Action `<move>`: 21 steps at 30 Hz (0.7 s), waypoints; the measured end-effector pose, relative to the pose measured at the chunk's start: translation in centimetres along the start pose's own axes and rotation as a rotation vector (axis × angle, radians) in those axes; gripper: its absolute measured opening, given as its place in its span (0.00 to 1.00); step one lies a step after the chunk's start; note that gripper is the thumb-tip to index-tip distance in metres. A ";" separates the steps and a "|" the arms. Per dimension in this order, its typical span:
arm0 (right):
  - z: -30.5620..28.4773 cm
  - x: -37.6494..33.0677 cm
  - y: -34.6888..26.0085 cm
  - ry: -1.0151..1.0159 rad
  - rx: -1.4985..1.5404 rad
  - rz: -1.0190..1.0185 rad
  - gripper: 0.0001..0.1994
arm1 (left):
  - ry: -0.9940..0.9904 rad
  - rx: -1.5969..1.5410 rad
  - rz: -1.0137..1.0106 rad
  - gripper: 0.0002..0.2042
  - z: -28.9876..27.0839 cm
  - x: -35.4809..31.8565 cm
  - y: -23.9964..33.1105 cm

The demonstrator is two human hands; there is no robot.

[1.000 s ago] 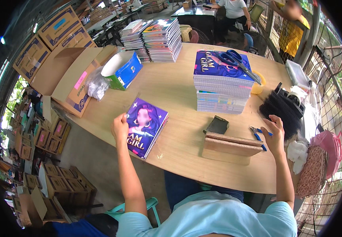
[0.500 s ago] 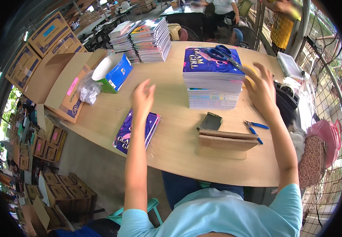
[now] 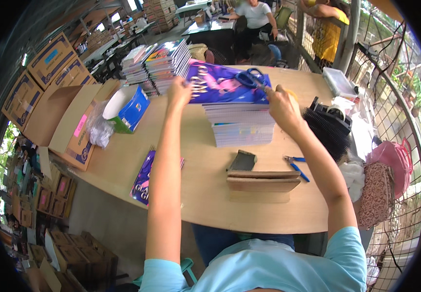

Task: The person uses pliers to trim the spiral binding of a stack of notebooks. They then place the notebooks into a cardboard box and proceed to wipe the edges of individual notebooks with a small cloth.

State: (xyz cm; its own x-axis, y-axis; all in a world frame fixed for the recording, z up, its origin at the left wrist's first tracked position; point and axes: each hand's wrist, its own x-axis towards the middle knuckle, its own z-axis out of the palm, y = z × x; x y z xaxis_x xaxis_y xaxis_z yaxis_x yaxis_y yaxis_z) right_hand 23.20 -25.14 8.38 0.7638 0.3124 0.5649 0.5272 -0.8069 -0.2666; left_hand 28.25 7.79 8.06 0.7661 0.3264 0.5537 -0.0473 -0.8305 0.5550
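A purple notebook [image 3: 220, 87] with pink art tops a tall stack of notebooks [image 3: 242, 124], its left end sticking out past the pages below. My left hand [image 3: 179, 92] is closed at that left end, pinching its edge. Dark-blue-handled scissors [image 3: 250, 78] lie across the cover, blades pointing right. By the stack's right edge, my right hand [image 3: 285, 111] is closed near the blade tips; whether it grips the blades or the cover edge I cannot tell. Another purple spiral notebook [image 3: 142, 177] rests near the front left, partly hidden under my left forearm.
Cardboard blocks [image 3: 264, 180], a dark sanding block [image 3: 243, 160] and blue-handled cutters [image 3: 298, 168] lie nearer me. Black spiral coils [image 3: 324, 131] are at the right. A blue-green box [image 3: 127, 109], open carton [image 3: 76, 126] and book piles [image 3: 164, 63] stand left. People [image 3: 256, 22] are beyond.
My left hand has moved up and away to the top notebook's left end and closed. My right hand has closed by the scissors' tips. The top notebook has slid left; the view has shifted.
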 end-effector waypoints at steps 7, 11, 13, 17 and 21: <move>-2.6 -0.1 -3.3 0.523 0.151 -0.150 0.18 | 0.390 -0.355 0.221 0.06 -13.3 -7.8 4.4; -4.9 -3.8 -7.4 -0.056 1.141 -0.014 0.19 | 0.254 -0.808 0.140 0.11 -12.0 -16.6 4.8; -4.7 -5.8 -8.9 -0.110 1.126 0.007 0.14 | 0.056 -1.143 -0.164 0.16 -10.8 -20.1 4.7; -2.7 -9.0 -10.1 -0.121 0.761 -0.136 0.11 | -0.184 -1.025 -0.207 0.22 -7.6 -25.7 -1.4; -2.5 -9.6 -11.5 -0.306 0.719 -0.105 0.16 | -0.122 -1.099 -0.274 0.23 -5.9 -27.6 -3.5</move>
State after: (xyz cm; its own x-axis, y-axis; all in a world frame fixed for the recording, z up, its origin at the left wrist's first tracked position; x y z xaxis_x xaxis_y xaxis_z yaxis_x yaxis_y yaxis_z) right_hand 8.88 -20.14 8.00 0.7104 0.5773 0.4026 0.6339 -0.2761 -0.7225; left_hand 3.50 4.34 -5.50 0.8913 0.3404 0.2994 -0.3590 0.1267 0.9247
